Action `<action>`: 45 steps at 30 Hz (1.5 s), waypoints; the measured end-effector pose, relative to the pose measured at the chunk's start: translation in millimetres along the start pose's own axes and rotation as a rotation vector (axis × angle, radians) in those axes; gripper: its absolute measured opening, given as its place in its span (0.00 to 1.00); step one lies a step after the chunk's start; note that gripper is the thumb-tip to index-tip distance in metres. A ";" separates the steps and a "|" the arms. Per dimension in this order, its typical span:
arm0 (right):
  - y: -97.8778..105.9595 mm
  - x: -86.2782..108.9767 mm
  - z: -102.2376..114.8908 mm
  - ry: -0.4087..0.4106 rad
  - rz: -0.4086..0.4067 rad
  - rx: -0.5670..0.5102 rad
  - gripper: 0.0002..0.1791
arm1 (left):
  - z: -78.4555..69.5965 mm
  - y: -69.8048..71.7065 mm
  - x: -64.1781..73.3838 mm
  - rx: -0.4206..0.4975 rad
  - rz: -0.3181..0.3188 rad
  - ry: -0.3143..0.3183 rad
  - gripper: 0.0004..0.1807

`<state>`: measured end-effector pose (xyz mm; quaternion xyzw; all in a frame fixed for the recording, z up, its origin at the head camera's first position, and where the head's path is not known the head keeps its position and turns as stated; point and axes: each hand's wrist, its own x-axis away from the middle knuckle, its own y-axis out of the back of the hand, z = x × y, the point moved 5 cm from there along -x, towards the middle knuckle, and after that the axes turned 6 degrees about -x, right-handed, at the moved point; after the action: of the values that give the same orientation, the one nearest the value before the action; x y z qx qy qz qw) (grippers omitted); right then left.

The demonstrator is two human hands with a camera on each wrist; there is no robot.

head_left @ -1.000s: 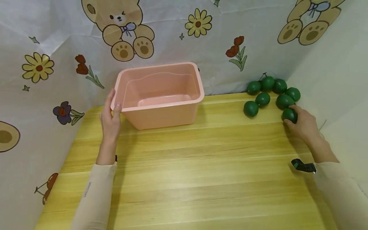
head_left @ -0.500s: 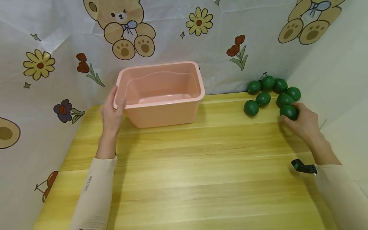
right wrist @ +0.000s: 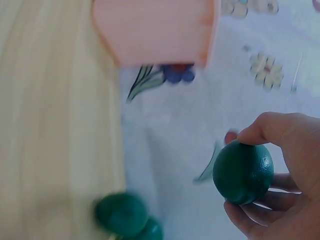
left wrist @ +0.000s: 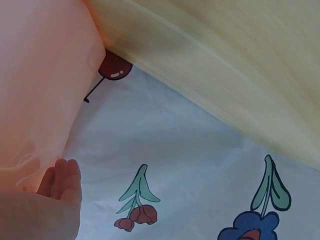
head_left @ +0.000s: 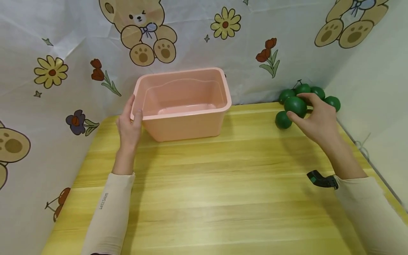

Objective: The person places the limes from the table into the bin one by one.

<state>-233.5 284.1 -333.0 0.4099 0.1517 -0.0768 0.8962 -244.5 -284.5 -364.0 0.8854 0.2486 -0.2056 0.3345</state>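
A pink plastic bin (head_left: 185, 127) stands at the back of the wooden table, its open top facing up. At its left front corner my left hand (head_left: 130, 129) holds the rim, thumb toward the front and fingers along the left end. My right hand (head_left: 320, 122) grips a round dark green lime (head_left: 294, 106) between thumb and fingers, raised over the table. In the right wrist view the held lime (right wrist: 243, 172) shows whole, thumb on top and fingers below. Beneath it sits another lime (head_left: 283, 120), and several more limes (head_left: 333, 102) lie behind and beside the hand, partly covered.
A white cloth (head_left: 191, 53) printed with bears and flowers hangs behind the bin and along the left side. A plain pale wall (head_left: 376, 99) borders the table on the right. Yellow wooden tabletop (head_left: 207, 191) stretches between the two forearms.
My right hand has picked up the front lime from the right-hand group and carried it up and leftward over the others. The left hand stays at the bin's corner.
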 end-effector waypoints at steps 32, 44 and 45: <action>-73.0 -43.0 157.8 0.365 0.125 -0.221 0.31 | 3.6 -0.2 2.5 0.003 0.018 0.029 0.32; -111.0 -50.0 167.9 0.421 0.172 -0.239 0.42 | 1.9 -3.5 2.8 0.042 -0.078 -0.003 0.32; -113.6 -49.7 168.2 0.429 0.174 -0.238 0.42 | 1.2 -3.8 2.7 0.044 -0.079 -0.008 0.32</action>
<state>-275.0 83.2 -293.2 0.3202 0.3104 0.1074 0.8886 -244.8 -282.1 -368.1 0.8812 0.2775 -0.2276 0.3077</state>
